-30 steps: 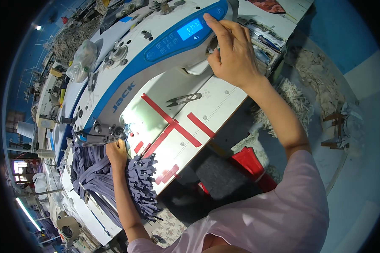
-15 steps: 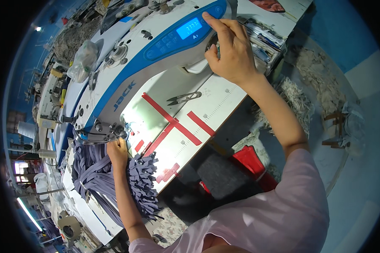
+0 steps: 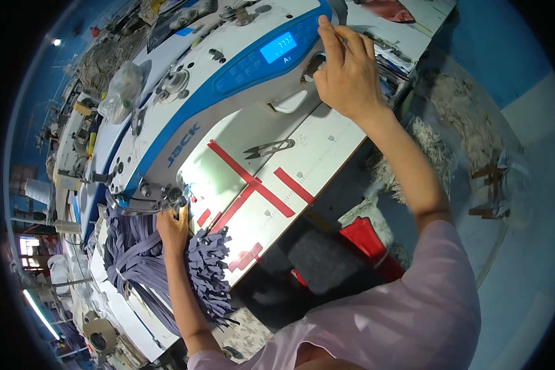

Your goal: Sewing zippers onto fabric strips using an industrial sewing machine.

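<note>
A white and blue sewing machine (image 3: pixel 185 126) stretches diagonally across the table, its control panel lit by a blue display (image 3: pixel 279 47). My right hand (image 3: pixel 351 77) is at the panel's upper right end, index finger stretched out to its edge and nothing held. Beneath the machine's needle end, my left hand (image 3: pixel 171 229) has its fingers drawn together; the fingertips are partly hidden by the machine head, so what they grip cannot be made out. A bundle of grey-purple fabric strips (image 3: pixel 132 243) lies beside and under my left forearm, its cut ends (image 3: pixel 208 268) fanned out to the right.
Thread snips (image 3: pixel 270 148) lie on the white table (image 3: pixel 327 145), which carries strips of red tape (image 3: pixel 234 161). Red cloth (image 3: pixel 365 239) sits below the table edge. Piles of pale fabric scraps (image 3: pixel 465 114) rest on the floor at right. A clear plastic bag (image 3: pixel 122 92) stands behind the machine.
My right hand has shifted right along the panel, its index finger moving from beside the display to the panel's upper right end. The left hand stays near the needle.
</note>
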Demonstrator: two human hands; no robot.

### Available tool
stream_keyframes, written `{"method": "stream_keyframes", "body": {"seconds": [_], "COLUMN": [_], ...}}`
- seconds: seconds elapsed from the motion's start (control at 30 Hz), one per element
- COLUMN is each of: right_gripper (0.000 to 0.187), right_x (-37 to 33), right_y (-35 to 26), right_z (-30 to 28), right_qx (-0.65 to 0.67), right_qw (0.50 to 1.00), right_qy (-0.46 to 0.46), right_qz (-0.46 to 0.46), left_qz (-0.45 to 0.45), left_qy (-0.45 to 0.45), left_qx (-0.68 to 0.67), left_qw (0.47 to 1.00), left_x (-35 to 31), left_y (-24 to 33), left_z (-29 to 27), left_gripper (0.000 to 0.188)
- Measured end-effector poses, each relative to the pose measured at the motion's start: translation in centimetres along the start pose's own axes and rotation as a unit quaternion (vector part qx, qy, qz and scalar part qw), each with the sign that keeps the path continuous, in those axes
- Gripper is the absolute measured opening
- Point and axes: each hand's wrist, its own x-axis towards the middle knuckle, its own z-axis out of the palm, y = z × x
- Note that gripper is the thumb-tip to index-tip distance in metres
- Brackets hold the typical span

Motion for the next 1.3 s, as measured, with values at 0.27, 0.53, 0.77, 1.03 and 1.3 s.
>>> {"method": "stream_keyframes", "body": {"seconds": [0.27, 0.53, 0.77, 1.03, 1.3], "right_gripper": [0.062, 0.041, 0.029, 0.025, 0.013], "right_x": [-1.8, -6.3, -7.2, -5.3, -3.5], "right_y": [-1.5, -10.6, -16.2, -23.1, -27.0], "right_z": [-2.0, -2.7, -3.3, 0.9, 2.9], "right_qx": [0.133, 0.243, 0.357, 0.466, 0.500], "right_qw": [0.990, 0.962, 0.916, 0.843, 0.782], "right_qy": [0.010, -0.114, -0.178, -0.250, -0.360], "right_qz": [0.052, 0.037, -0.039, -0.100, -0.099], "left_qz": [0.029, 0.081, 0.050, 0.089, -0.093], "left_qy": [-0.003, 0.037, -0.066, -0.018, 0.012], "left_qx": [0.071, 0.066, -0.048, 0.008, 0.174], "left_qw": [0.997, 0.994, 0.995, 0.996, 0.980], "left_x": [0.7, 0.4, 2.2, 1.5, 6.0], "left_y": [-0.2, -0.6, 0.7, -1.5, -1.9], "left_z": [0.1, -0.8, -3.5, -3.2, -4.3], "left_gripper": [0.023, 0.021, 0.016, 0.010, 0.013]}}
